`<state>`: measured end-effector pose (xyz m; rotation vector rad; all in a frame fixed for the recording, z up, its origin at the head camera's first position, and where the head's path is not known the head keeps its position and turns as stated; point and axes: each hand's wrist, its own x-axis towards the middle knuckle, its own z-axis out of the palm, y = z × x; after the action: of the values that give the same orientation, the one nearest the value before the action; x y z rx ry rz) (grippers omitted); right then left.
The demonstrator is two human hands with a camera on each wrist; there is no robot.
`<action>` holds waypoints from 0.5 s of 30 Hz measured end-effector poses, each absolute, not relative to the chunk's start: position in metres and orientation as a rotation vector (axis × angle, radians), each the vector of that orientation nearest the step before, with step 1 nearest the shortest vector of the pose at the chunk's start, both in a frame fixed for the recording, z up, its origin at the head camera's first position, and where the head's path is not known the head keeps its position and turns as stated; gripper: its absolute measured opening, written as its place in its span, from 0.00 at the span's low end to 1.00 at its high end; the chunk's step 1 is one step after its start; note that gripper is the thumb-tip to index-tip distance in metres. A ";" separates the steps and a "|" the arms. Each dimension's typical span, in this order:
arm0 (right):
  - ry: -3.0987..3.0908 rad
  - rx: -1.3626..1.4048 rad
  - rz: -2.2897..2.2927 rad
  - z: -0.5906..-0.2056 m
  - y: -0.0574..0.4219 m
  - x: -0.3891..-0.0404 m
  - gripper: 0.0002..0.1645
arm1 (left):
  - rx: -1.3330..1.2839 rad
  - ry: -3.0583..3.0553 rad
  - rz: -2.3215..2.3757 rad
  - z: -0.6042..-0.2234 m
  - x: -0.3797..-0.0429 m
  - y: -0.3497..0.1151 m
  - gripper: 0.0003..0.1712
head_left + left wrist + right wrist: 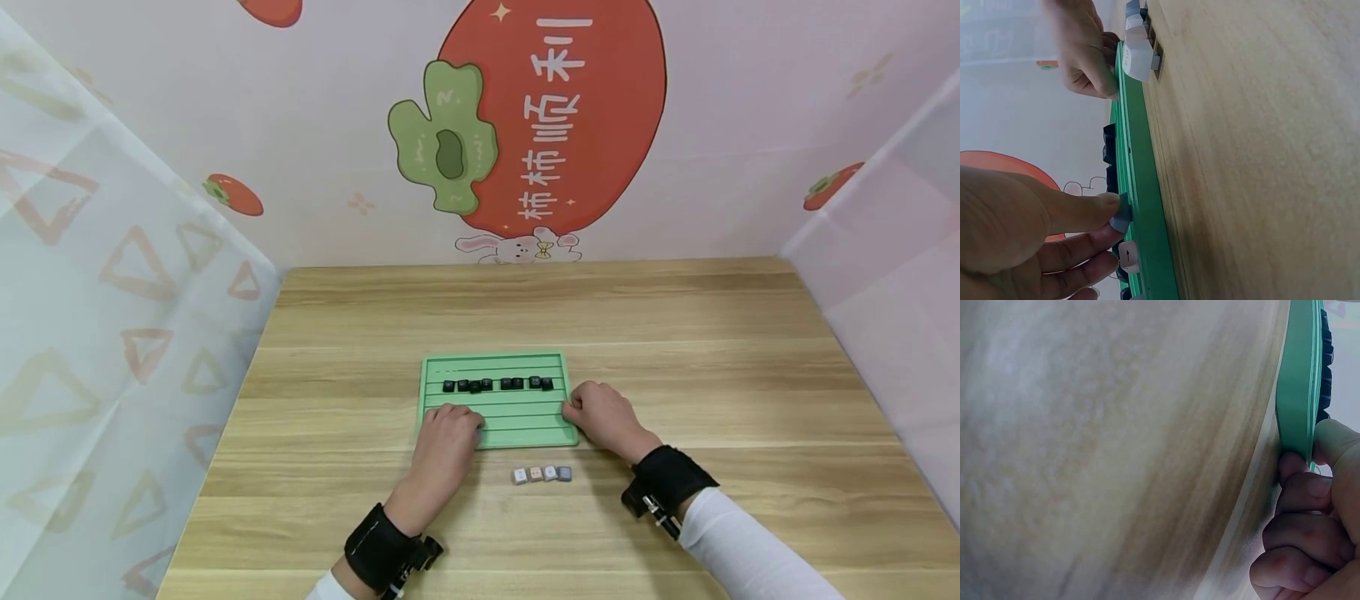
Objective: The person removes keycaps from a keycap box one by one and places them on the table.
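Note:
A green ridged tray (525, 422) lies on the table, with a row of black keycaps (512, 383) across its upper part. My left hand (446, 446) is over the tray's front left, hiding that corner in the head view. In the left wrist view its thumb and forefinger pinch a grey keycap (1121, 214) at the tray's front edge. Beside that stands a white keycap (1128, 256) marked with an arrow. With thumb and curled forefinger, my right hand (609, 419) grips the tray's right edge, as the right wrist view shows at the green rim (1297, 394).
Several light keycaps, white, beige and grey (564, 473), lie in a short row on the wooden table (360, 333) in front of the tray. A printed backdrop (337, 125) stands behind the table, and white patterned sheets (150, 333) hang at both sides.

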<state>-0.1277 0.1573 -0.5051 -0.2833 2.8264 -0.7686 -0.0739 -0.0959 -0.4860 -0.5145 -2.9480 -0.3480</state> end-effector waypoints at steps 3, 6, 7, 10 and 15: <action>2.827 -0.281 -0.769 -0.505 0.157 -0.128 0.24 | -0.515 -2.937 -0.370 -0.485 -0.074 -0.096 0.08; 2.826 -0.277 -0.769 -0.505 0.157 -0.128 0.24 | -0.518 -2.928 -0.382 -0.483 -0.073 -0.095 0.07; 2.826 -0.274 -0.769 -0.505 0.157 -0.128 0.24 | -0.519 -2.927 -0.386 -0.482 -0.073 -0.095 0.06; 2.826 -0.270 -0.766 -0.505 0.157 -0.128 0.24 | -0.520 -2.925 -0.402 -0.480 -0.072 -0.094 0.06; 2.829 -0.268 -0.766 -0.505 0.157 -0.129 0.24 | -0.525 -2.927 -0.419 -0.478 -0.071 -0.093 0.05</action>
<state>-0.1286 0.1569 -0.5053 -0.2677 2.8287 -0.7663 -0.0713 -0.0932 -0.4785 -0.5246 -2.9270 -0.4195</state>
